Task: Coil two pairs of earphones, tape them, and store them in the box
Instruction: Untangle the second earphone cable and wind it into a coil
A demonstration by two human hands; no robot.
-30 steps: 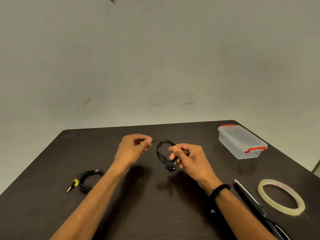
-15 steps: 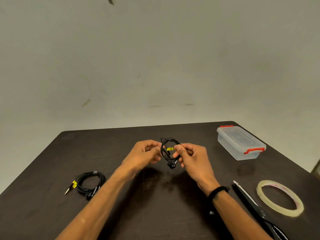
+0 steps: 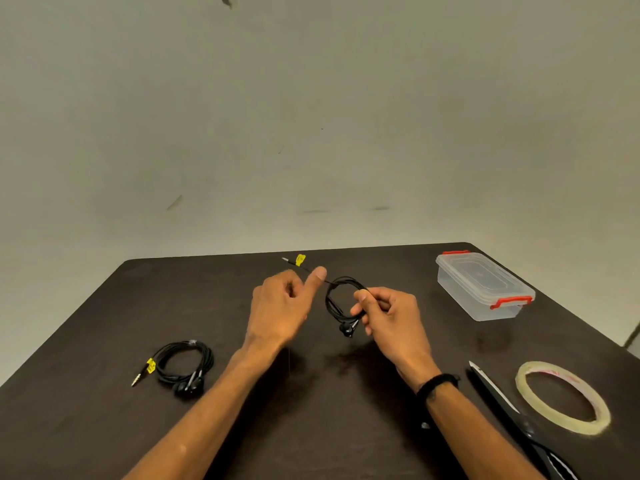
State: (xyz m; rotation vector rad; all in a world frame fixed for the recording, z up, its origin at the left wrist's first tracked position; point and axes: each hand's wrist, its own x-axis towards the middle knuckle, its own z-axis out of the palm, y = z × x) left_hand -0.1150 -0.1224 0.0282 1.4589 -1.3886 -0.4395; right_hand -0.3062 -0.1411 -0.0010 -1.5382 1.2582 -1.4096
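Note:
My right hand pinches a coil of black earphones above the dark table, the earbuds hanging below the loop. The cable's free end with a yellow tag and plug sticks out to the upper left. My left hand is beside the coil, its thumb raised against the cable; whether its fingers grip it is unclear. A second black earphone pair, coiled and with a yellow tag, lies on the table at the left. A clear plastic box with red clips, lid on, stands at the far right.
Black scissors lie at the near right, pointing away from me. A roll of clear tape lies flat to their right. The table's far edge meets a plain wall.
My left hand has drawn away from the coil and raised its thumb. The plug end with the yellow tag has swung out to the upper left of the coil.

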